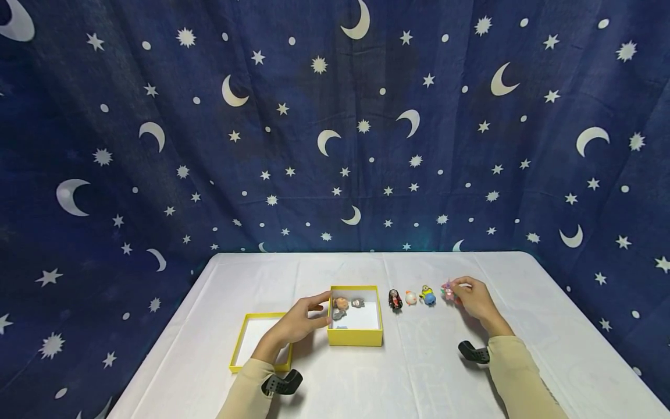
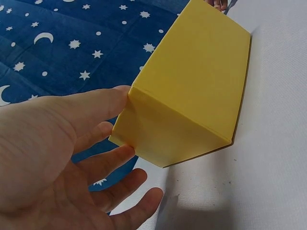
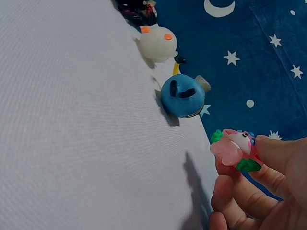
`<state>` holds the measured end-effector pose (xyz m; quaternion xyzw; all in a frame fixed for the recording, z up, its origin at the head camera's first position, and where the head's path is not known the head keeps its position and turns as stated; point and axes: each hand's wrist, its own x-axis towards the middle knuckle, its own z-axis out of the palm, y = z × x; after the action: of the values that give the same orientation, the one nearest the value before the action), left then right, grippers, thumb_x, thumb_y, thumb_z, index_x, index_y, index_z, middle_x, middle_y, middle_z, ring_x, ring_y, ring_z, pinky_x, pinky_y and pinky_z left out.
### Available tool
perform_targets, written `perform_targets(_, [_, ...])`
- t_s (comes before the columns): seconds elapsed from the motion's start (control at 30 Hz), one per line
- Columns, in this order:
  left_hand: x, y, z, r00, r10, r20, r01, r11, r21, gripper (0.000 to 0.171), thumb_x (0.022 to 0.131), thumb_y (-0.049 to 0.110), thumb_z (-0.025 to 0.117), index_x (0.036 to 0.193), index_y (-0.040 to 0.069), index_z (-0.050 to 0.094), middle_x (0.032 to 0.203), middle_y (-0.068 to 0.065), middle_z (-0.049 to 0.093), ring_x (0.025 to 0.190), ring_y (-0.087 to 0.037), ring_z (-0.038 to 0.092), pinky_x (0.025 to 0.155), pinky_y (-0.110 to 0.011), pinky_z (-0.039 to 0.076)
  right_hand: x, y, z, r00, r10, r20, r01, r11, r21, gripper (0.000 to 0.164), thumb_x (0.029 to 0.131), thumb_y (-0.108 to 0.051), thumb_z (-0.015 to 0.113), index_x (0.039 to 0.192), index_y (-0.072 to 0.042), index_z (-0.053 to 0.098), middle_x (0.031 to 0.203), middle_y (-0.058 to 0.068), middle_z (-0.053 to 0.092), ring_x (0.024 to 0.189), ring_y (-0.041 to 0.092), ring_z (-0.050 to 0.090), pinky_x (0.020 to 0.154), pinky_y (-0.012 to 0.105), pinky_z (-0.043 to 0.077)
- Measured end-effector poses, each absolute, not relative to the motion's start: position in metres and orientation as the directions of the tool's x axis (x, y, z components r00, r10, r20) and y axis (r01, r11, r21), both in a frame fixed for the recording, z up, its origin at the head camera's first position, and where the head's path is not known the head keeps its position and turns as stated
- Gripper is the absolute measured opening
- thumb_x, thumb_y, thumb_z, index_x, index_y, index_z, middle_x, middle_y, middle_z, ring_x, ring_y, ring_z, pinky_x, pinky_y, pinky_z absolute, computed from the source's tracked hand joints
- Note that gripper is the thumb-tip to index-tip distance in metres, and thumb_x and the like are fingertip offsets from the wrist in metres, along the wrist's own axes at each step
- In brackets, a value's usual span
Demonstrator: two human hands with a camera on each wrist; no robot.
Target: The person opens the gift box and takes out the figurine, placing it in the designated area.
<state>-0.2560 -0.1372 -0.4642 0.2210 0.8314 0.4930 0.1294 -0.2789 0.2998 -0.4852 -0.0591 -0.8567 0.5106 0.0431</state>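
My right hand (image 1: 477, 299) pinches a small pink figurine (image 3: 228, 151) with green parts between thumb and fingers, above the white tabletop. Left of it stands a row of toys: a yellow-and-blue Minion figurine (image 1: 428, 298), a round white figurine (image 1: 410, 298) with orange spots and a dark-haired doll (image 1: 395, 300) in red and black. With fingers spread and fairly straight, my left hand (image 1: 298, 321) touches the left side of a topless yellow box (image 2: 192, 72). Inside the box lie a brown-headed figurine (image 1: 342, 304) and a grey figurine (image 1: 358, 302), along with other grey pieces.
A shallow yellow-rimmed box lid (image 1: 253, 340) lies inside up at the left, partly beneath my left forearm. Behind the white-covered table (image 1: 366, 384) hangs a dark blue curtain (image 1: 293, 151) with moons and stars. Each wrist wears a black strap mount.
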Motion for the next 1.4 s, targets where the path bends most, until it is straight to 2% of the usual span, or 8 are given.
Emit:
perform_targets(0.33, [-0.2566,-0.1372,-0.4645,-0.865,0.502,0.009,0.249,0.412,0.876,0.061,0.098,0.013,0.066,0.154,0.008,0.043,0.160,-0.016,0.041,0.140,-0.047,0.045,0.116,-0.066,0.033,-0.2782,0.2974,-0.4878,-0.993,0.114,0.032,0.028,0.484,-0.875,0.026,0.103,-0.008,0.053,0.114,0.015,0.056,0.068,-0.007,0.064,0.062,0.004,0.054,0.053,0.020,0.042])
perform_targets(0.6, [-0.2546,-0.1363,-0.4630,-0.874,0.486,-0.013,0.224,0.425,0.877,0.062,0.097,0.014,0.067,0.154,0.011,0.043,0.160,-0.014,0.042,0.141,-0.045,0.045,0.117,-0.065,0.032,-0.2786,0.2974,-0.4934,-0.994,0.096,0.051,0.004,0.501,-0.866,0.022,0.102,-0.006,0.054,0.110,0.014,0.057,0.063,-0.006,0.060,0.057,0.002,0.051,0.051,0.019,0.041])
perform_targets(0.8, [-0.2548,-0.1363,-0.4631,-0.870,0.492,-0.003,0.238,0.425,0.874,0.062,0.098,0.013,0.066,0.154,0.009,0.042,0.160,-0.016,0.041,0.140,-0.047,0.045,0.117,-0.065,0.033,-0.2795,0.2934,-0.4926,-0.995,0.086,0.043,0.013,0.562,-0.827,0.018,0.100,-0.005,0.053,0.107,0.011,0.058,0.076,0.008,0.074,0.064,0.006,0.063,0.053,0.020,0.045])
perform_targets(0.93, [-0.2555,-0.1365,-0.4639,-0.869,0.495,0.003,0.246,0.427,0.870,0.062,0.098,0.013,0.066,0.154,0.008,0.042,0.160,-0.016,0.041,0.140,-0.047,0.045,0.116,-0.064,0.034,-0.2796,0.2912,-0.4908,-0.995,0.097,0.027,0.036,0.597,-0.801,0.018,0.101,-0.007,0.053,0.106,0.010,0.058,0.082,0.014,0.076,0.067,0.007,0.066,0.056,0.021,0.046])
perform_targets(1.4, [-0.2565,-0.1367,-0.4646,-0.868,0.496,0.005,0.244,0.420,0.874,0.062,0.098,0.014,0.067,0.154,0.009,0.043,0.160,-0.015,0.041,0.140,-0.046,0.045,0.117,-0.064,0.034,-0.2789,0.2907,-0.4903,-0.994,0.107,0.023,0.049,0.623,-0.780,0.023,0.101,-0.013,0.056,0.105,0.010,0.060,0.074,0.007,0.076,0.064,0.007,0.067,0.061,0.021,0.043])
